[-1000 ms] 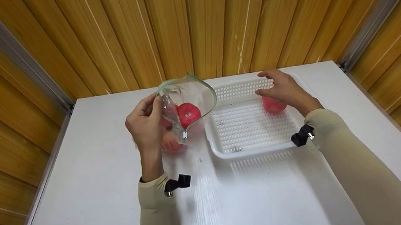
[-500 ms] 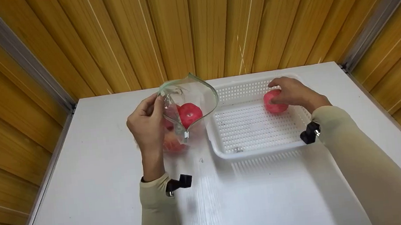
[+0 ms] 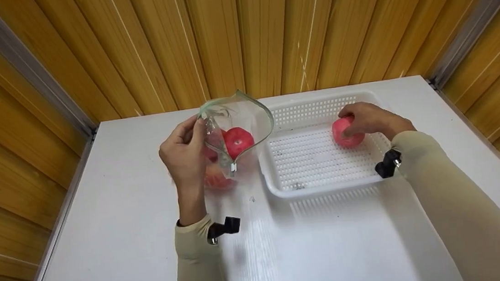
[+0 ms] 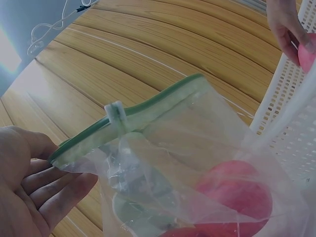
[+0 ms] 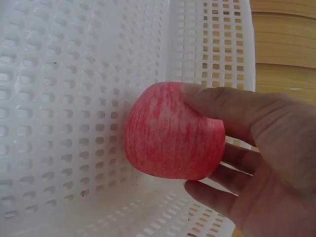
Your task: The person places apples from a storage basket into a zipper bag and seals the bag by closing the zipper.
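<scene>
A red apple with pale streaks sits at the right side of the white perforated basket. My right hand holds it, thumb on one side and fingers round the other, as the right wrist view shows. To the left, my left hand pinches the rim of a clear zip bag between thumb and fingers. The bag's mouth gapes, edged by a green seal with a white slider. Several apples lie inside, one bright red apple showing through the mouth. Folded plastic blurs the lower ones.
The bag rests on the white table, just left of the basket. Behind the table's far edge rises a wood-plank wall, with side walls left and right. White cables hang at the top of the left wrist view.
My right hand has come down over the apple in the basket and gripped it, the apple shifting slightly right and nearer. My left hand keeps holding the bag in place.
</scene>
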{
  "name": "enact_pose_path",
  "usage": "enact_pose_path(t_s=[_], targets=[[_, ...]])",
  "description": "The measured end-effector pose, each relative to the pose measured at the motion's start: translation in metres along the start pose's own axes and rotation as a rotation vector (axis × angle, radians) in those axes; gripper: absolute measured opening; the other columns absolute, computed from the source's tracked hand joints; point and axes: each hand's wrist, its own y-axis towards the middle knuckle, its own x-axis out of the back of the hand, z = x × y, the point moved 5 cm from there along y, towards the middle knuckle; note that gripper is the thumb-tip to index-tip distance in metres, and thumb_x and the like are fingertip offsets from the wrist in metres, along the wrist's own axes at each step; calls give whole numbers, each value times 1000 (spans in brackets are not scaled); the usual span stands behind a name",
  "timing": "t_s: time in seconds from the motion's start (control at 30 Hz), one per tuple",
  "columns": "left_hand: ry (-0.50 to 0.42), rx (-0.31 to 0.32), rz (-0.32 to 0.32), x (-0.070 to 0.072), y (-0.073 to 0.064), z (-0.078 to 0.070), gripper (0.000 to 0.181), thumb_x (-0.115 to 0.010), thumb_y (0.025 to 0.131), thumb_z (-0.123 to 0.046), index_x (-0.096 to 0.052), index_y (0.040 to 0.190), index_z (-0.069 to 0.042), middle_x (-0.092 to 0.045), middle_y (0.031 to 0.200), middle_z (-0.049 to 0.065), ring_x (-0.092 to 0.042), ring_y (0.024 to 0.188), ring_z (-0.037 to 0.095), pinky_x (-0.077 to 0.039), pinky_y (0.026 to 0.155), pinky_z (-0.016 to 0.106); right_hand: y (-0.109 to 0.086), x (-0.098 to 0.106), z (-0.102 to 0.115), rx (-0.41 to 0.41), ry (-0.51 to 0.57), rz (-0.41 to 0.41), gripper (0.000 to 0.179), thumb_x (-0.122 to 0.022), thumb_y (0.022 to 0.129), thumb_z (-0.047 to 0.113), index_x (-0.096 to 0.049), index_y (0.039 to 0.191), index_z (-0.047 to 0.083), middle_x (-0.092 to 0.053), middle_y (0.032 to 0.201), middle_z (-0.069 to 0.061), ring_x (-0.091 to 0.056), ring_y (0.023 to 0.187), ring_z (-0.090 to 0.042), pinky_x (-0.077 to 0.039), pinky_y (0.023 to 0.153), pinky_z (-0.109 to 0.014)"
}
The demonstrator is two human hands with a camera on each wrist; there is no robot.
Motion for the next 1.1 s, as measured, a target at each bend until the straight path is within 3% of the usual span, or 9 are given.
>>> enact_pose_path(t_s=[0.17, 0.43, 0.73, 1.1], targets=[[0, -2, 2, 1, 0, 0, 17, -77, 99, -12, -82, 109, 0, -81, 101, 9, -78, 88, 21, -63, 76, 26, 1, -3, 2, -24, -2, 52, 67, -79, 91, 17, -52, 148, -4, -55, 139, -28, -52, 124, -45, -49, 105, -60], [1, -1, -6, -1, 1, 1, 17, -77, 99, -11, -82, 110, 1, -81, 101, 9, -79, 88, 21, -63, 75, 26, 2, -5, 3, 11, -54, 61, 68, -81, 88, 20, -53, 144, -6, -58, 133, -28, -55, 118, -43, -52, 99, -57], [6, 7, 8, -2, 0, 3, 16, -77, 99, -9, -82, 111, 1, -81, 102, 10, -78, 89, 21, -63, 76, 26, -1, -5, 2, 30, -5, -2, 65, -79, 91, 28, -56, 143, -5, -60, 134, -26, -56, 119, -41, -53, 98, -55], [-1, 5, 4, -2, 1, 4, 16, -76, 99, -10, -82, 110, 1, -81, 102, 9, -79, 90, 20, -63, 78, 27, -2, 4, 20, 71, 83, -146, 71, -82, 92, 27, -53, 149, -1, -59, 139, -25, -58, 120, -40, -54, 101, -56]])
